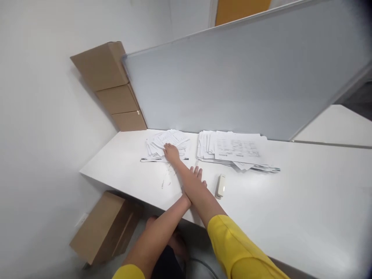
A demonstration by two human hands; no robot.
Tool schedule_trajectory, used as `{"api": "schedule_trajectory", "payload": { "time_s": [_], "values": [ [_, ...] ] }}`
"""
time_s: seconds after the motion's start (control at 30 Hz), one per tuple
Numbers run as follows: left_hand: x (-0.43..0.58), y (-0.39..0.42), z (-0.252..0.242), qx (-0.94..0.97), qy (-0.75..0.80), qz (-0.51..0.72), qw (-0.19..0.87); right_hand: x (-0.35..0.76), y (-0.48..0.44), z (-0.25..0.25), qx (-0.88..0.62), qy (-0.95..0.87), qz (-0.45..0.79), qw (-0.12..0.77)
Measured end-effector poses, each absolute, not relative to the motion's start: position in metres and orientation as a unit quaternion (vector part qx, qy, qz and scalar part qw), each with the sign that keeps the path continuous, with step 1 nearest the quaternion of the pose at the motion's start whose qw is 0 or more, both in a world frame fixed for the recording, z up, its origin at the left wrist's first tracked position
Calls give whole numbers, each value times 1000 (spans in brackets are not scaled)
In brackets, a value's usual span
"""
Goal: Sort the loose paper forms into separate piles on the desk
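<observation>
My arms are crossed over a white table (293, 201). My right hand (171, 152) reaches forward and lies palm down on the left pile of printed papers (177, 138), fingers flat on the top sheets. My left hand (197, 172) rests flat on the table beneath my right forearm, its fingers stretched out and holding nothing. A white stapler (221, 186) lies just right of the left hand. A second, wider pile of printed papers (236, 149) sits to the right of the first. Both arms wear yellow sleeves.
A grey partition panel (247, 77) stands along the table's back edge behind the papers. Stacked cardboard boxes (116, 89) lean in the corner at the back left. Another cardboard box (101, 228) is on the floor under the table's left end. Small marks (167, 180) dot the tabletop.
</observation>
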State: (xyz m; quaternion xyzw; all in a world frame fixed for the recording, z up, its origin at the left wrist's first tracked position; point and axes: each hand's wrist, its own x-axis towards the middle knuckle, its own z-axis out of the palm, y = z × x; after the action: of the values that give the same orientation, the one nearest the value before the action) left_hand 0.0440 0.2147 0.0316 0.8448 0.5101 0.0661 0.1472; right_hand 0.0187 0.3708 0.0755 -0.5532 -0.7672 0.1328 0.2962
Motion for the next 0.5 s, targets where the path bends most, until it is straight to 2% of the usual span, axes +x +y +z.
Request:
{"api": "schedule_trajectory", "payload": {
  "time_s": [0.13, 0.27, 0.37, 0.5],
  "values": [
    [47, 217, 31, 843, 519, 57, 124, 33, 356, 91, -583, -730, 153, 322],
    [53, 214, 36, 849, 513, 82, 99, 50, 305, 116, -606, -691, 181, 350],
    [56, 217, 45, 841, 523, 99, 95, 49, 231, 143, -605, -625, 237, 432],
    [52, 212, 64, 830, 534, 113, 119, 39, 101, 157, -603, -573, 252, 494]
  ]
}}
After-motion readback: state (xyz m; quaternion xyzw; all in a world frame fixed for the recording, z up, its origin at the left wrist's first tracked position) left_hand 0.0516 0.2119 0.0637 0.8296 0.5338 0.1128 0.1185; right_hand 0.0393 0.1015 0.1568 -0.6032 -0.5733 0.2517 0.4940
